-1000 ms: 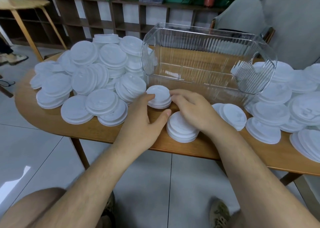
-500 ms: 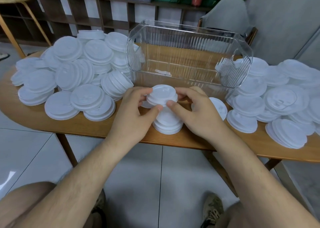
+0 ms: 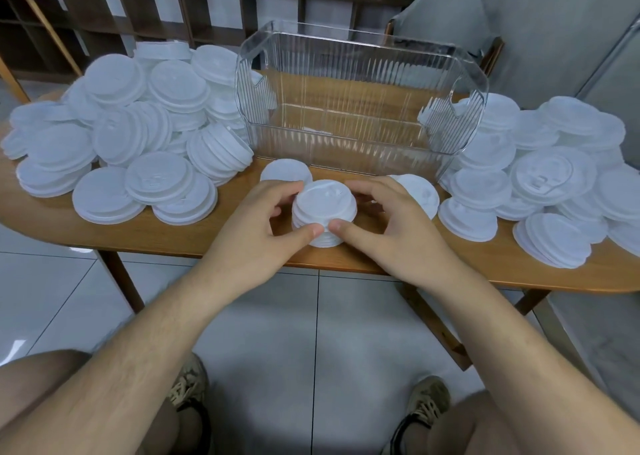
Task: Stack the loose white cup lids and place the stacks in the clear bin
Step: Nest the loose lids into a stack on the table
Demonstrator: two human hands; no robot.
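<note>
The left grip (image 3: 263,226) and the right grip (image 3: 388,226) curl round one short stack of lids (image 3: 323,209) from either side, thumbs nearly meeting at its 6 o'clock. The stack stands on the table (image 3: 173,240), outside the clear bin (image 3: 346,150) at its 12 o'clock. Loose lids (image 3: 121,136) lie heaped at 9 and 3 o'clock.

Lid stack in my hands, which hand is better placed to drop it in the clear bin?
Right hand, marginally: left hand grips the lid stack too, but the clear bin sits slightly rightward.
</note>
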